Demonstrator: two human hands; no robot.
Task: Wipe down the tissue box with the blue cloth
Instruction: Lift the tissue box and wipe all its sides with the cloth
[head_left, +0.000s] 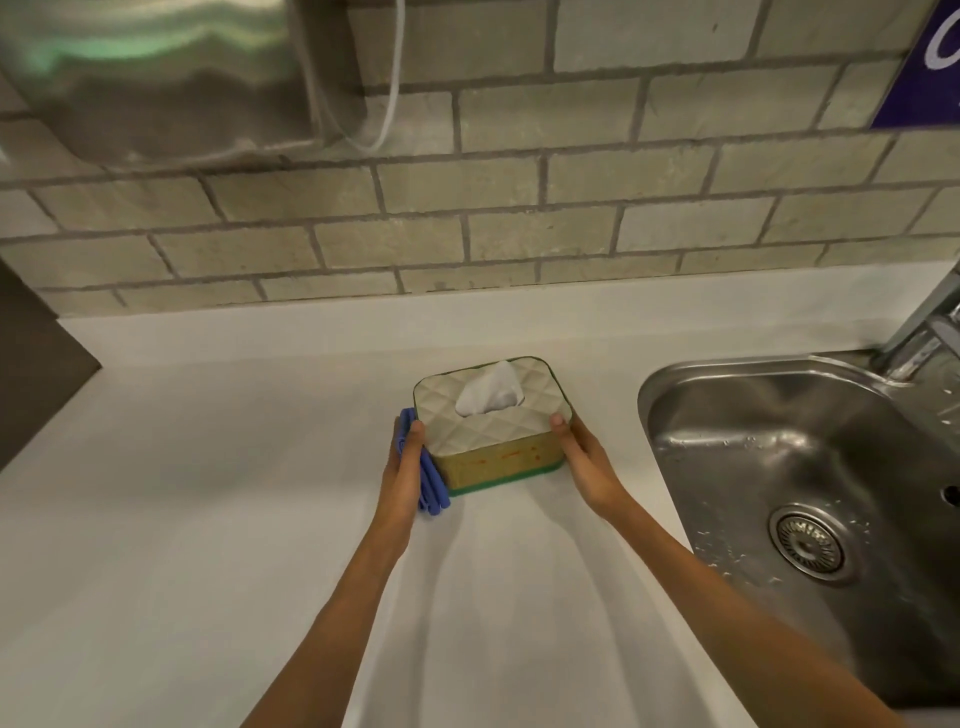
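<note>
The tissue box (496, 452) stands on the white counter (208, 493), with a quilted cream lid, a yellowish side with red marks and a green base. A white tissue (491, 395) sticks up from its slot. My left hand (405, 462) presses the folded blue cloth (434, 483) against the box's left side, thumb on the lid's corner. My right hand (584, 457) grips the box's right side, thumb on the lid's edge.
A wet steel sink (810, 467) lies to the right, its tap (924, 332) at the far right. A grey brick wall (519, 218) runs behind the counter, with a steel dispenser (156, 78) and a white cord (395, 78) at upper left. A dark panel (31, 353) borders the left.
</note>
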